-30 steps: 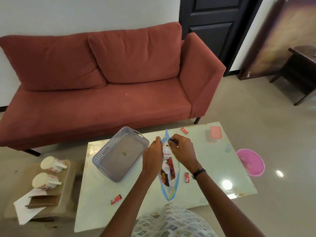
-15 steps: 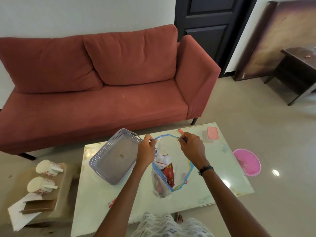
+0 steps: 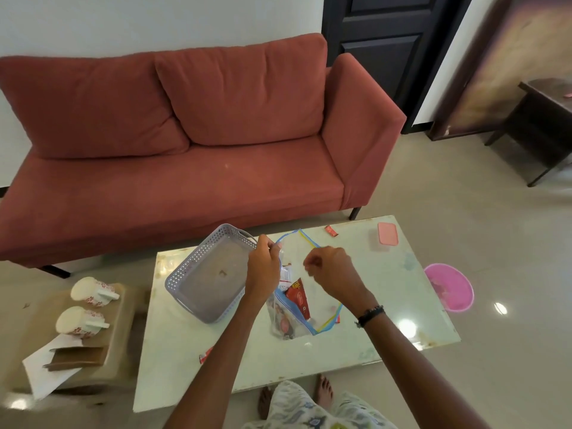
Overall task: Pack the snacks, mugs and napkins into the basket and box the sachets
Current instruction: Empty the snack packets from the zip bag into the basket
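A clear zip bag [image 3: 295, 317] with a blue rim stands on the glass table [image 3: 387, 305], its mouth spread wide, with red snack packets [image 3: 297, 294] inside. My left hand [image 3: 263, 270] pinches the bag's left rim, right beside the empty grey basket [image 3: 198, 274]. My right hand [image 3: 332, 270] is curled on the right rim. Red sachets lie on the table: one at the far edge [image 3: 331, 231], one near the front left [image 3: 205, 356], and one partly hidden under the bag [image 3: 337, 319]. A small pink box [image 3: 387, 233] sits at the far right.
Two white flowered mugs [image 3: 93, 293] [image 3: 79, 322] lie on a low stool [image 3: 123, 320] at the left, with white napkins [image 3: 43, 376] and a brown holder [image 3: 75, 357]. A pink basin [image 3: 450, 287] sits on the floor. The red sofa [image 3: 185, 150] is behind the table.
My hands have moved apart and pulled the bag's mouth from shut to wide open. The bag's body has settled lower on the table.
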{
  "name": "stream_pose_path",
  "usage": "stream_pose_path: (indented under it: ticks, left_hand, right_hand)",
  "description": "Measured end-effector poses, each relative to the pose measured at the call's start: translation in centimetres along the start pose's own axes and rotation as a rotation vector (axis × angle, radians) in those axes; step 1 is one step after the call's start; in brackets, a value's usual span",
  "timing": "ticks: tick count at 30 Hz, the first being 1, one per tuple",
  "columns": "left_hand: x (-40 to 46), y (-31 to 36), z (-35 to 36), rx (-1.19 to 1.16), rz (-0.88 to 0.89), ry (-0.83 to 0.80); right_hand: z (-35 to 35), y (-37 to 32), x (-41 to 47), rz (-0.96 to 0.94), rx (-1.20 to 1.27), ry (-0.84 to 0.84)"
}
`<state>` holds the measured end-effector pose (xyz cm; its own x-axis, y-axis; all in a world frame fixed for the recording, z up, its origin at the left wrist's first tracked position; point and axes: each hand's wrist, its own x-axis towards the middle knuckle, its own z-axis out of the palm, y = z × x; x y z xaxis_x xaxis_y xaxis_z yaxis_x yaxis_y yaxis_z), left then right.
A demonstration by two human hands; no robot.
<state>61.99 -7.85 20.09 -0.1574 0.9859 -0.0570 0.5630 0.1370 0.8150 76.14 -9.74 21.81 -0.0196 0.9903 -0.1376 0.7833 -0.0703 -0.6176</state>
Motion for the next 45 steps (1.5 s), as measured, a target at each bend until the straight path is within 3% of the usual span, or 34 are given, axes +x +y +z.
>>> stream_pose_path:
  ticks: [4,10,18,24,30,33,38,45]
  left_hand:
    - [-1.0,0.2,0.3,0.044,0.036,0.012]
    - [-1.6,1.0,0.1,-0.001,0.066,0.064]
    - [-2.4,1.5,0.3,-0.072,0.049,0.068]
    - [-2.2,1.2,0.1,-0.071,-0.010,0.088]
    - [-2.3,0.7,-0.7,-0.117,-0.044,0.109]
    - [-2.5,0.6,-0.6,-0.153,-0.059,0.109]
    - [-2.9,1.1,-1.0,-0.213,-0.067,0.129]
    - [-2.8,0.1,-2.4,-0.237,-0.084,0.165]
  right_hand:
    - [3.6,0.9,1.2,0.134,-0.333,-0.288]
    - [8.0,3.5,1.3,0.269,-0.365,-0.427]
    - [9.3,5.9,1.2,0.348,-0.305,-0.308]
    - [10.2,5.9,1.7,0.321,-0.261,-0.310]
    - [11.6,3.2,2.8,0.094,-0.197,-0.152]
    - [13.4,1.7,4.4,0.052,-0.147,-0.211]
    - [14.0,0.4,4.2,0.140,-0.016,-0.287]
    - [13.7,-1.9,3.4,0.183,-0.120,-0.330]
